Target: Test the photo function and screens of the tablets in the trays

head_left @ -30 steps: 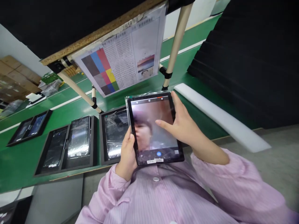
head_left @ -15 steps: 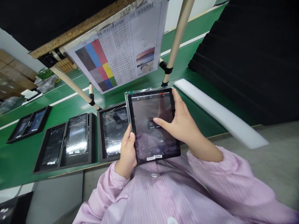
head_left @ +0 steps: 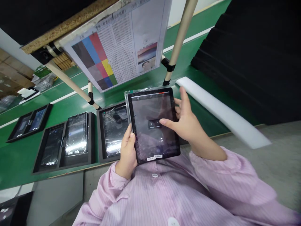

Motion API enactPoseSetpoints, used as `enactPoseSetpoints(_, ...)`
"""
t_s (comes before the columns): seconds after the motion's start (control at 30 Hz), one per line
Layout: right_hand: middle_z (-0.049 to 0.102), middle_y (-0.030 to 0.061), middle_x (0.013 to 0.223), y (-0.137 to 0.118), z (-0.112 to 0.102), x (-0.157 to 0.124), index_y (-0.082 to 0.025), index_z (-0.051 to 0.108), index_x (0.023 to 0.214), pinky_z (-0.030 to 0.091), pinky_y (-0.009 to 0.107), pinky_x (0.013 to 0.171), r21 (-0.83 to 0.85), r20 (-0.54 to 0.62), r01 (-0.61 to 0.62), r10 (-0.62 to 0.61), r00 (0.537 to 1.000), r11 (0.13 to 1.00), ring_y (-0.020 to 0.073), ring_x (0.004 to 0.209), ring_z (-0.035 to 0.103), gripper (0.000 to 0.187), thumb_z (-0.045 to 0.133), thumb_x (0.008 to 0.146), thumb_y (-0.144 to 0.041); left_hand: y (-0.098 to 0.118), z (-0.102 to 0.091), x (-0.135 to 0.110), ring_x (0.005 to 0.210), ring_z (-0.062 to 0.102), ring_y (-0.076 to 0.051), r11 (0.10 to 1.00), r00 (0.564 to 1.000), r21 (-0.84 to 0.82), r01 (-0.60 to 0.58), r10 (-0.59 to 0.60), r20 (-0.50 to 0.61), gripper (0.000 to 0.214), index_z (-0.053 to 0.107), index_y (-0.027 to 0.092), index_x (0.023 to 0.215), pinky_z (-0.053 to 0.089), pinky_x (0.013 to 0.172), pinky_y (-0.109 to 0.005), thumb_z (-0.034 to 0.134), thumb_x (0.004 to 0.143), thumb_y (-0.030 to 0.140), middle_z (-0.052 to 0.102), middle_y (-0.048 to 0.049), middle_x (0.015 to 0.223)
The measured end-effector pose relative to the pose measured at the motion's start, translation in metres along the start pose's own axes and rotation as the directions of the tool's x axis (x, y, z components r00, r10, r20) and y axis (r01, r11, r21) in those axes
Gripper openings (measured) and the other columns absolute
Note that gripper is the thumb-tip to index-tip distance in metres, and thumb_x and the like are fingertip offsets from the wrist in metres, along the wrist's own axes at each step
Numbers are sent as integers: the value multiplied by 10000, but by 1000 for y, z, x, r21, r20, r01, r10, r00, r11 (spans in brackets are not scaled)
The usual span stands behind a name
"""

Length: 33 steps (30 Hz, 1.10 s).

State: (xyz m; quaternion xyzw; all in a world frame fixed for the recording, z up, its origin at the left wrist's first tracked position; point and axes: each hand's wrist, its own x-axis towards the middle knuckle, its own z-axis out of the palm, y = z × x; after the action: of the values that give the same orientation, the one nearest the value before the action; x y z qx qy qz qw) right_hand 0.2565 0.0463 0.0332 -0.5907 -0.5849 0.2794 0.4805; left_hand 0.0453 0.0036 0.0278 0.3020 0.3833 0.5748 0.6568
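Note:
I hold a black tablet (head_left: 150, 138) upright in front of my chest, still wrapped in clear film. My left hand (head_left: 128, 153) grips its left edge, thumb on the bezel. My right hand (head_left: 185, 121) hovers at the right side of the screen, fingers spread, thumb tip touching the dim screen near two small round buttons. The screen is dark grey with a white label at its lower edge.
A green bench (head_left: 14, 163) carries black foam trays (head_left: 94, 138) with several film-wrapped tablets. A colour test chart (head_left: 117, 47) hangs from a board on beige tube legs (head_left: 178, 40). A white foam strip (head_left: 221, 113) lies right, beside black foam stacks (head_left: 254, 56).
The tablet's screen went from a bright camera picture to a dim grey view with two buttons. My right hand's fingers lifted off the tablet's right edge and spread.

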Motion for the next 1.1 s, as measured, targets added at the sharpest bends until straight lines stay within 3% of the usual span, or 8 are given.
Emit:
enactPoseSetpoints(0.1,374,167,1501,12,0,-2,-278,-2,1620,546,503,991,208,54,-166,159,986,964,311,1147,611,1281,771,685,-691,4,2,2,1313,595,-255,1000,1000,-28,2,-2,15,418,660,307,1320,453,1136,-408,684,912,398,645,-46,1408)
enactPoseSetpoints(0.2,437,150,1467,15,4,-10,-236,115,1596,522,457,1054,397,147,-237,194,970,887,307,1275,538,1151,761,722,-616,7,3,4,1252,640,-250,1000,1000,-24,6,-7,-11,418,666,306,1312,488,1098,-399,689,908,408,670,-48,1374)
enactPoseSetpoints(0.3,397,120,1514,13,8,-17,-263,152,1577,546,404,1016,496,173,-266,206,963,827,290,1308,512,1074,763,731,-519,9,5,5,1153,694,-242,1000,999,-1,-2,2,-36,442,676,294,1300,547,1012,-371,719,879,423,705,-58,1316)
enactPoseSetpoints(0.4,398,94,1517,11,7,-18,-299,141,1583,568,370,951,501,192,-267,195,962,823,270,1255,551,1058,750,727,-418,10,5,7,1113,710,-219,1000,998,28,-11,13,-62,446,693,293,1277,560,970,-319,744,855,430,725,-48,1279)
enactPoseSetpoints(0.6,420,96,1495,12,3,-14,-292,154,1584,559,366,961,484,180,-239,172,969,842,248,1192,585,1025,730,740,-376,7,6,9,1123,707,-223,999,993,51,10,-3,-119,481,692,310,1279,539,1015,-336,770,825,450,731,-40,1267)
enactPoseSetpoints(0.9,439,80,1483,23,5,-11,-310,209,1560,561,338,945,512,143,-213,161,976,832,220,1171,591,956,743,772,-393,5,10,12,1143,704,-249,998,998,49,34,-31,-62,467,658,327,1326,485,1103,-415,706,880,455,725,-47,1279)
enactPoseSetpoints(1.1,426,91,1494,24,4,-10,-292,217,1555,552,351,957,521,137,-213,165,977,827,223,1160,592,951,736,764,-383,2,9,14,1308,600,-267,997,997,73,38,-33,-68,460,632,335,1352,467,1123,-424,677,906,439,642,-37,1412)
